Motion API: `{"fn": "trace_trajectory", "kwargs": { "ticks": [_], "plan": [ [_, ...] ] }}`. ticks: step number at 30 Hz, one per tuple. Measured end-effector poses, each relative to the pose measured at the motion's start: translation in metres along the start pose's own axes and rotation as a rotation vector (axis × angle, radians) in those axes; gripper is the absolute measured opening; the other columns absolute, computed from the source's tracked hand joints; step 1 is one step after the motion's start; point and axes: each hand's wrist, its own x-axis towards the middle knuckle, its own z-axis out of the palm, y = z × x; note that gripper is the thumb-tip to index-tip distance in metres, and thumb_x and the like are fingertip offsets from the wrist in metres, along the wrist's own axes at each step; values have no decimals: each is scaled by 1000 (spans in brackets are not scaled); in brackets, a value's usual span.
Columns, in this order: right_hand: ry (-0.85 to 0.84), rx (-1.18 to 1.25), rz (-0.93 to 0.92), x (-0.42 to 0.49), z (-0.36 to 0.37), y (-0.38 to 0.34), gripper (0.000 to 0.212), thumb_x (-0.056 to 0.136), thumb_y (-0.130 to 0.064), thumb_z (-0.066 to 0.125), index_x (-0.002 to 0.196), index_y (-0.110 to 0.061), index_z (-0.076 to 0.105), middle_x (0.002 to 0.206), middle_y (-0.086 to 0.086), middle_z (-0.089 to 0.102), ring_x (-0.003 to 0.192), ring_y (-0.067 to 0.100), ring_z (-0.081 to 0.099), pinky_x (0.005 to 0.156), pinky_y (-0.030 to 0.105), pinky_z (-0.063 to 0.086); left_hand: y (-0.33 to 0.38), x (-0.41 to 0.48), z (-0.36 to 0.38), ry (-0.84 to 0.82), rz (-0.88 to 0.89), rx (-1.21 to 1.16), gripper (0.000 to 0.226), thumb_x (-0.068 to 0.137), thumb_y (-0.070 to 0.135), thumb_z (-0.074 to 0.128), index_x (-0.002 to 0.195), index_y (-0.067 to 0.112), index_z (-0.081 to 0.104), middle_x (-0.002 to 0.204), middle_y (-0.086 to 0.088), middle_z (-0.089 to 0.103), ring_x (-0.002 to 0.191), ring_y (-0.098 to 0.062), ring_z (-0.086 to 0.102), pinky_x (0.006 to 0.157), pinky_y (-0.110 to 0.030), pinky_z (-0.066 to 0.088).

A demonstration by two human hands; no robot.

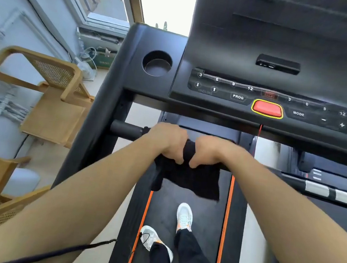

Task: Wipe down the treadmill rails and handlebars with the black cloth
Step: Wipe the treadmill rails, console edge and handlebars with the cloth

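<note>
While my left hand [167, 140] and right hand [211, 151] sit side by side, their fingers curl around the cloth [187, 175] on the handlebar [126, 129].

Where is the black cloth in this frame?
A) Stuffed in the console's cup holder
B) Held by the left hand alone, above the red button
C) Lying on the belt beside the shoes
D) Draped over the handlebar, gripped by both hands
D: the black cloth hangs over the handlebar, with the left hand and right hand gripping it side by side.
</note>
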Motion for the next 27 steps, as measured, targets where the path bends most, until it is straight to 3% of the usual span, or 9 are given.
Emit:
{"fn": "trace_trajectory", "kwargs": {
  "ticks": [3,5,7,11,13,16,19,21,27],
  "plan": [
    [699,-389,54,-15,64,9,27,68,-24,79,82,-18,56,70,3,62,65,28,65,55,32,43,21,-3,39,412,-28,143,24,72,41,66,88,25,61,78,0,68,72,-27,67,59,-32,35],
    [825,-412,41,-18,79,19,33,62,-16,81,77,-17,52,66,4,61,59,28,64,52,33,43,34,-6,50,567,-46,182,19,69,30,71,81,23,58,72,0,67,66,-26,66,56,-32,30],
    [579,-307,38,-14,55,29,26,71,-25,74,80,-18,51,74,1,65,69,27,67,54,32,43,39,0,38,442,-11,149,17,73,32,70,84,24,59,77,1,67,69,-25,65,57,-31,33],
    [-267,133,-12,-5,-11,45,31,71,-34,78,96,-17,72,82,-2,72,74,16,70,69,31,58,31,22,-13,-246,79,-188,32,69,41,77,92,21,66,86,1,69,72,-18,66,68,-33,57],
    [-342,158,-12,-1,-14,48,27,72,-32,79,93,-16,72,85,0,73,78,17,71,76,32,59,35,30,-21,-370,94,-231,29,69,38,79,88,20,65,88,-1,69,74,-17,66,71,-33,58],
    [17,-2,-11,-7,17,50,23,70,-39,72,84,-24,63,77,-5,66,75,21,66,67,32,54,46,23,-3,-88,83,-69,28,72,43,72,91,24,63,88,1,68,77,-20,65,61,-32,48],
    [750,-379,19,-12,72,48,27,62,-30,77,76,-19,57,66,0,63,61,27,64,62,34,44,61,8,35,483,65,137,14,76,26,67,87,23,60,80,-1,69,72,-26,68,56,-31,35],
    [914,-418,11,-17,81,43,28,61,-18,78,71,-17,52,61,3,60,55,28,61,61,35,41,64,6,43,613,72,146,14,73,20,67,82,22,57,74,-2,68,68,-28,68,54,-33,35],
    [-175,90,-38,-10,-2,57,20,69,-31,77,83,-22,65,82,-2,67,74,18,65,65,30,52,60,34,-16,-256,116,-173,28,71,38,77,90,22,63,87,1,67,79,-20,63,65,-31,50]
  ]
}}
